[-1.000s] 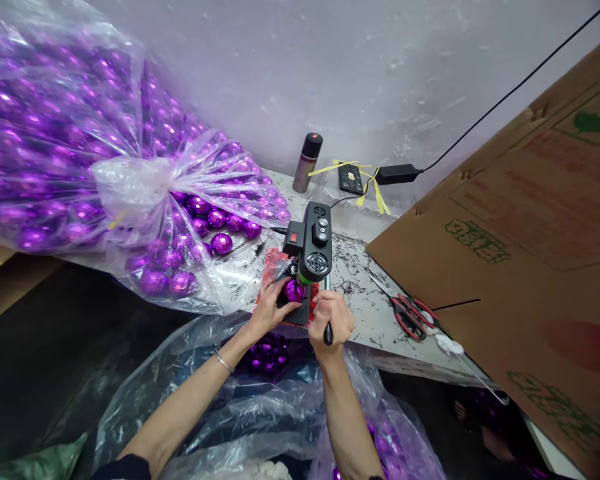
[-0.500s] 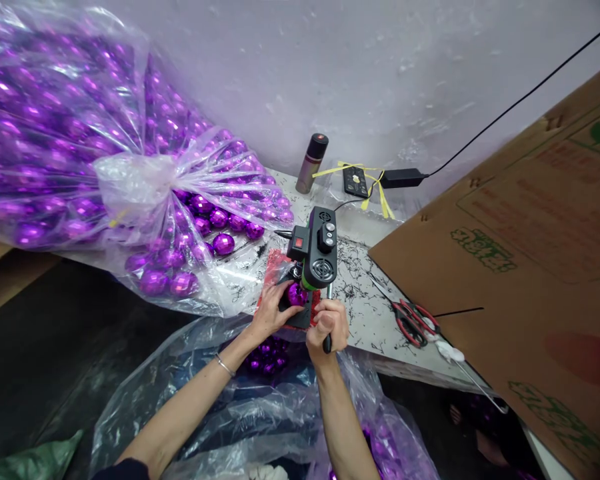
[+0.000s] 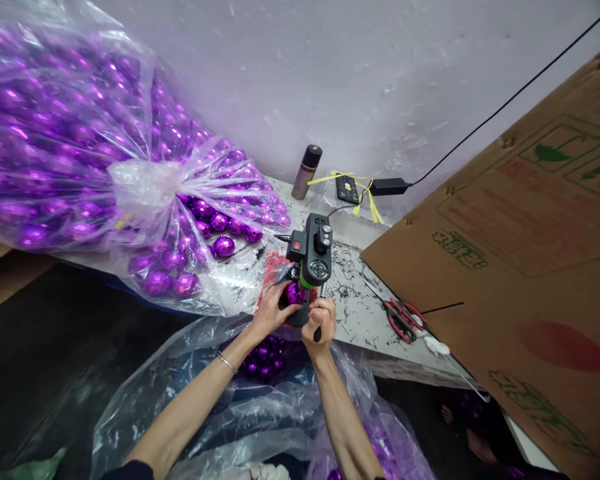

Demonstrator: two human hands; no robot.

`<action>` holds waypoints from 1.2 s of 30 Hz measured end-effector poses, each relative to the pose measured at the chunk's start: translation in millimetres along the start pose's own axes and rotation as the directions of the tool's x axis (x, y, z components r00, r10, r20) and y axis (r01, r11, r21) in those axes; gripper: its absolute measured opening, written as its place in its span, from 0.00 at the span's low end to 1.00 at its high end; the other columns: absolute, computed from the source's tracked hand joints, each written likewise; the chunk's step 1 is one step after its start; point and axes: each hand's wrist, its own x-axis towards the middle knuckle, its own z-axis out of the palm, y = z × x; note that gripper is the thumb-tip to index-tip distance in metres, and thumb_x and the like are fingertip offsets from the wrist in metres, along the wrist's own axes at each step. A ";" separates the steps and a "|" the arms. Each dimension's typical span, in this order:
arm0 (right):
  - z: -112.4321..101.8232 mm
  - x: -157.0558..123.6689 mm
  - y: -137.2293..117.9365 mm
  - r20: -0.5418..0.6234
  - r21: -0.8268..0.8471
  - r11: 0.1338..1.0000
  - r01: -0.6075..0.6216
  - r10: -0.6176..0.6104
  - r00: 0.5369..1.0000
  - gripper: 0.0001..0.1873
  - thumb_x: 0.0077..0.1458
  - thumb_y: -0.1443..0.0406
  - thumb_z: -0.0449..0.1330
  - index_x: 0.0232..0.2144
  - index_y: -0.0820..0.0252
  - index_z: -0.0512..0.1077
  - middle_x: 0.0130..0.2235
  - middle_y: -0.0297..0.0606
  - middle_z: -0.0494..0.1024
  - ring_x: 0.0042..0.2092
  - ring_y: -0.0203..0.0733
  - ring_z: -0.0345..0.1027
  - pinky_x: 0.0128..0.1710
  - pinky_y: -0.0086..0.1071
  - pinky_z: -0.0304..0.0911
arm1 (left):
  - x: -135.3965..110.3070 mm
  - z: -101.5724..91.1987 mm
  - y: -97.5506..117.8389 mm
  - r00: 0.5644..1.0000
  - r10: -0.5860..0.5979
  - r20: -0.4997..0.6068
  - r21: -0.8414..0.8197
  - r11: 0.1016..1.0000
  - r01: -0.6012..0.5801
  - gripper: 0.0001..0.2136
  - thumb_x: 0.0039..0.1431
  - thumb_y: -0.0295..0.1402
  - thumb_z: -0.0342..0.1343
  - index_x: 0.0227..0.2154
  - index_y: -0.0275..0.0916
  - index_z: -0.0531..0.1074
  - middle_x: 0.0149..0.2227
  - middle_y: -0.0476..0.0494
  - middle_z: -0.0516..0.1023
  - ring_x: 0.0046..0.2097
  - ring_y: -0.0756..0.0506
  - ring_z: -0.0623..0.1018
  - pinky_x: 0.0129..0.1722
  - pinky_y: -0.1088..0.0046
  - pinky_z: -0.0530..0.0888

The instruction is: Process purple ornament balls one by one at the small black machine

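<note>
A shiny purple faceted ball (image 3: 295, 293) sits under the head of a small black bench press (image 3: 316, 250) that has a red switch and round vents. Thumb and fingers of my left hand (image 3: 273, 310) close round the ball from the left and steady it there. My right hand (image 3: 320, 321) is wrapped round the press's lever handle (image 3: 317, 333), to the right of the ball. Beneath the press lies a piece of red material (image 3: 274, 263). The ball's top is hidden by the press head.
A large clear bag (image 3: 145, 187) of purple balls covers the table's left side; several loose balls (image 3: 224, 246) lie at its mouth. Red-handled scissors (image 3: 404, 320) lie by a cardboard box (image 3: 505, 267). A spray can (image 3: 307, 172) stands near the wall. An open plastic bag (image 3: 180, 387) hangs below.
My right hand, with the lever handle, has shifted slightly up and left toward the press. My left hand stays on the ball. The whole view has turned a little.
</note>
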 end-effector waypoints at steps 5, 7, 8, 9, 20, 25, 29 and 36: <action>-10.4 22.9 -9.9 0.026 -0.014 0.997 -0.080 0.080 0.996 0.18 0.69 0.69 0.47 0.25 0.56 0.61 0.28 0.31 0.68 0.28 0.33 0.63 0.30 0.30 0.59 | 2.4 -1.3 2.5 1.000 0.007 0.030 -0.014 1.000 -0.007 0.27 0.54 0.45 0.70 0.55 0.43 0.73 0.54 0.36 0.80 0.59 0.32 0.77 0.65 0.47 0.65; -15.1 35.3 -17.2 0.045 -0.020 0.987 -0.159 0.160 0.986 0.18 0.68 0.69 0.48 0.24 0.56 0.62 0.27 0.31 0.68 0.30 0.34 0.66 0.31 0.31 0.60 | -6.5 -4.6 4.3 0.997 0.034 0.066 -0.028 0.999 -0.032 0.27 0.55 0.44 0.69 0.56 0.43 0.72 0.55 0.35 0.80 0.60 0.32 0.76 0.66 0.46 0.64; -16.9 40.3 -20.6 0.054 -0.020 0.979 -0.202 0.203 0.978 0.18 0.68 0.68 0.48 0.24 0.56 0.62 0.27 0.31 0.68 0.31 0.35 0.67 0.32 0.32 0.61 | -13.9 -7.4 5.1 0.995 0.055 0.084 -0.032 0.998 -0.053 0.26 0.56 0.44 0.68 0.56 0.43 0.72 0.56 0.35 0.79 0.60 0.32 0.76 0.67 0.45 0.63; -18.3 43.7 -23.5 0.062 -0.017 0.970 -0.243 0.244 0.968 0.18 0.69 0.68 0.49 0.24 0.56 0.63 0.26 0.31 0.68 0.31 0.36 0.67 0.33 0.32 0.61 | -22.4 -11.0 5.7 0.992 0.077 0.099 -0.032 0.997 -0.074 0.26 0.56 0.44 0.68 0.56 0.43 0.72 0.57 0.34 0.78 0.61 0.32 0.75 0.68 0.44 0.61; -14.2 31.9 -22.6 0.051 0.013 0.982 -0.190 0.189 0.981 0.18 0.67 0.71 0.50 0.23 0.57 0.63 0.27 0.32 0.69 0.30 0.34 0.67 0.30 0.30 0.61 | 95.5 -82.7 0.6 0.939 -0.085 -0.334 0.115 0.985 0.130 0.18 0.62 0.38 0.61 0.52 0.37 0.73 0.57 0.27 0.76 0.65 0.28 0.70 0.69 0.47 0.59; -15.5 31.4 -22.5 0.052 0.004 0.983 -0.182 0.181 0.982 0.17 0.67 0.72 0.50 0.24 0.57 0.63 0.28 0.32 0.69 0.30 0.33 0.66 0.30 0.30 0.61 | 158.8 -84.0 -6.3 0.922 -0.296 -0.251 0.331 0.868 0.369 0.18 0.64 0.36 0.59 0.53 0.31 0.71 0.52 0.20 0.77 0.60 0.23 0.75 0.61 0.44 0.66; -13.7 29.4 -22.6 0.046 0.014 0.978 -0.210 0.209 0.977 0.17 0.67 0.72 0.49 0.25 0.57 0.64 0.28 0.31 0.69 0.30 0.33 0.66 0.30 0.30 0.60 | 157.1 -76.9 -10.8 0.949 -0.272 -0.161 0.353 0.882 0.313 0.23 0.54 0.29 0.66 0.53 0.35 0.72 0.56 0.26 0.75 0.60 0.25 0.74 0.61 0.50 0.67; -12.9 32.0 -23.6 0.048 0.029 0.982 -0.186 0.185 0.982 0.17 0.67 0.72 0.49 0.25 0.56 0.64 0.28 0.32 0.69 0.30 0.34 0.66 0.30 0.31 0.61 | 133.9 -87.7 -2.1 0.944 -0.306 -0.126 0.190 0.926 0.325 0.22 0.54 0.33 0.64 0.53 0.36 0.72 0.53 0.34 0.74 0.55 0.35 0.76 0.54 0.59 0.74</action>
